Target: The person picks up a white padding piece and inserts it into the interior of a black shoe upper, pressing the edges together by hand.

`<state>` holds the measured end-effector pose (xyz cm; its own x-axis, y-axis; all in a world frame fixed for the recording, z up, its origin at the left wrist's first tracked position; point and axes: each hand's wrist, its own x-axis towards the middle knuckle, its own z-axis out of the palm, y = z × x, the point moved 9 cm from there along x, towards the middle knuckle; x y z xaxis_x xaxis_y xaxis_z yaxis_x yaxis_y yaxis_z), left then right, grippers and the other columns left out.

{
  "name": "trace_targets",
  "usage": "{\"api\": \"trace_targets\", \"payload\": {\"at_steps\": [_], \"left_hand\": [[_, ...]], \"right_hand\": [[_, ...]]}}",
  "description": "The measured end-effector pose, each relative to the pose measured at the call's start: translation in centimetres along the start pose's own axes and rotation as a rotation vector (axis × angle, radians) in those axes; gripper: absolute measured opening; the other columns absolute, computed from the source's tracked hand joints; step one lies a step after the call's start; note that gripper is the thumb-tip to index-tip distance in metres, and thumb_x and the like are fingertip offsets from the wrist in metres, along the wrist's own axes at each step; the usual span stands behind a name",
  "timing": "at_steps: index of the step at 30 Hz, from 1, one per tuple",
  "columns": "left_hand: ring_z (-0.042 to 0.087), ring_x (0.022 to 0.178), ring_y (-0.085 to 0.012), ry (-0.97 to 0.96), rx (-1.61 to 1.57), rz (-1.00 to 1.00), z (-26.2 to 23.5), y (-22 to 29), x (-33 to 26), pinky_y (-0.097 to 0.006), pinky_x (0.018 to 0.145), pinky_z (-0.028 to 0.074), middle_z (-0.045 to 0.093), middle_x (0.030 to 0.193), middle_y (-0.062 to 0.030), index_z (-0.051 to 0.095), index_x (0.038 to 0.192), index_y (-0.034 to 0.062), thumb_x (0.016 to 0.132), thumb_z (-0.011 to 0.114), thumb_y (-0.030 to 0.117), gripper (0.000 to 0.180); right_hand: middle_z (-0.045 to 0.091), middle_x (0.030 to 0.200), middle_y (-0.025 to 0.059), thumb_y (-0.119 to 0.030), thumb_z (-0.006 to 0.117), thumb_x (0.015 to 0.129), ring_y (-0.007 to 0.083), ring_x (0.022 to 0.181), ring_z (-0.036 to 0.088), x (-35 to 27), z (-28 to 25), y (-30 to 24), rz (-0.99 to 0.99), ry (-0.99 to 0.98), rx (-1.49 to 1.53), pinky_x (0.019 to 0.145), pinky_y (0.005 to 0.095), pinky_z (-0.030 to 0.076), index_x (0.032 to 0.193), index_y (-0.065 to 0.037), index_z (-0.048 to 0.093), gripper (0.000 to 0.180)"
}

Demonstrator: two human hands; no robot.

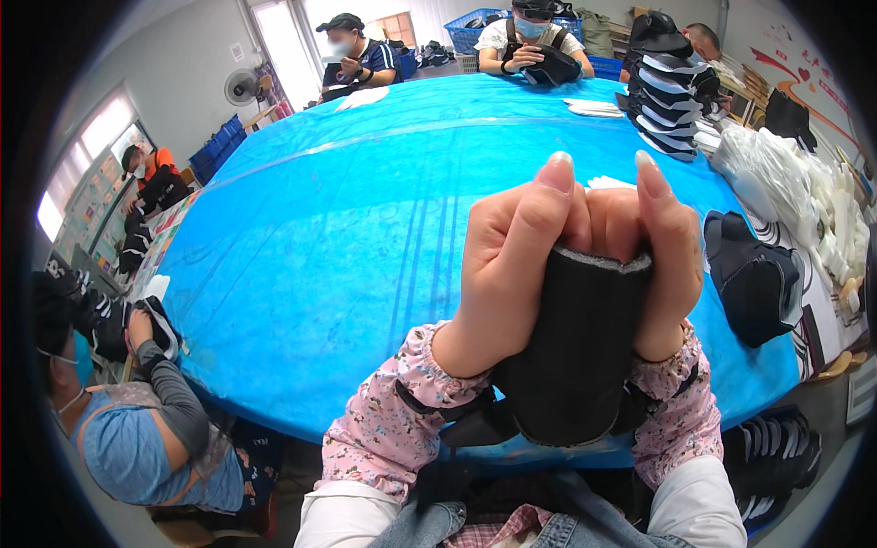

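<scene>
Both hands are raised close in front of the camera, above the near edge of a bench covered with a bright blue sheet. The left hand and the right hand grasp the same black shoe, one on each side, with the fingers curled over its upper edge, where a thin grey lining shows. The shoe hangs down between the wrists, toward the person's lap, clear of the bench top. Both forearms wear pink flowered sleeves. To the right on the bench lies another dark shoe, well apart from the hands, and beyond it a heap of white pieces. Farther back on the right stands a tall stack of black shoes with white stripes. Flat white pieces lie near the far edge. Other people sit around the bench: two at the far side, each holding a dark shoe, and one in a blue top at the lower left.
</scene>
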<state>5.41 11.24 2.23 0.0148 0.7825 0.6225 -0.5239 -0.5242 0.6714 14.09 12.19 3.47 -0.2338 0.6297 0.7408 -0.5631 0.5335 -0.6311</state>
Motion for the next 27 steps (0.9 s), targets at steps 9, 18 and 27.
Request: {"api": "trace_targets", "payload": {"at_steps": [9,18,27], "left_hand": [[0.041,0.053,-0.0088,-0.096,0.86,0.363,0.9,4.2,0.1,-0.022,0.05,0.031,0.048,0.059,-0.0016,0.05,0.06,0.0012,0.097,0.04,0.03,0.047],[0.034,0.051,-0.01,-0.337,0.763,0.302,3.0,3.5,-0.2,-0.025,0.046,0.026,0.039,0.055,-0.0024,0.043,0.059,0.0009,0.078,0.065,0.011,0.03],[0.034,0.053,-0.011,-0.35,0.632,0.229,2.4,3.7,0.2,-0.026,0.048,0.026,0.038,0.057,-0.0018,0.041,0.059,0.0012,0.076,0.064,0.014,0.032]], "right_hand": [[0.037,0.048,0.0013,-0.025,0.036,0.097,0.0094,0.045,0.029,0.8,-1.2,-2.6,-0.117,0.061,-0.548,0.047,0.0262,0.022,0.049,-0.005,0.037,0.052],[0.037,0.048,0.0007,-0.018,0.043,0.096,0.0064,0.046,0.028,0.7,-1.1,-1.9,-0.113,-0.069,-0.464,0.041,0.0264,0.021,0.061,0.004,0.049,0.042],[0.033,0.047,-0.0007,-0.022,0.036,0.097,0.0083,0.045,0.026,0.5,-0.3,-3.8,-0.203,0.025,-0.624,0.045,0.0272,0.019,0.05,-0.003,0.038,0.05]]}}
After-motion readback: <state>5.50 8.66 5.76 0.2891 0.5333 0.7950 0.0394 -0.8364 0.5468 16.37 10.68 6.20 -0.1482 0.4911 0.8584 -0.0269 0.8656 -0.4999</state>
